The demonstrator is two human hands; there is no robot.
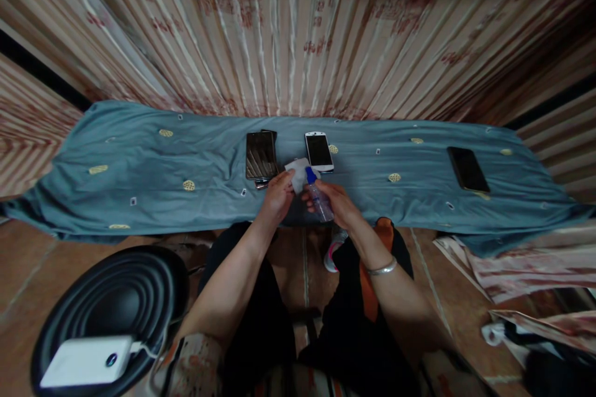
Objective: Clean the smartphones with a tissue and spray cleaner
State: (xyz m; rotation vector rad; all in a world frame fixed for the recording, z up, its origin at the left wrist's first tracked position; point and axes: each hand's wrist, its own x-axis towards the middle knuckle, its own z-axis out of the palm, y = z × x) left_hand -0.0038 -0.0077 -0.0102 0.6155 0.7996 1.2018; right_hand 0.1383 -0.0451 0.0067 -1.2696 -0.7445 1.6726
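Observation:
My left hand [280,191] pinches a white cloth or tissue [298,172] over the front part of the covered table. Wrapped around a small clear spray bottle with a blue top [321,203] is my right hand [339,200]. The bottle is tilted, its blue top up against the white cloth. Just beyond my hands a white phone [319,150] lies screen up. To the left of it rests a dark tablet or large phone [261,155], with another dark device partly hidden beneath. Small shiny items [262,183] sit at its lower edge.
A black phone [468,169] lies at the right of the blue-green patterned cloth [209,198]. Pleated curtains [288,31] hang behind the table. At lower left, a white power bank [88,360] with a cable rests on a round black stool [116,298].

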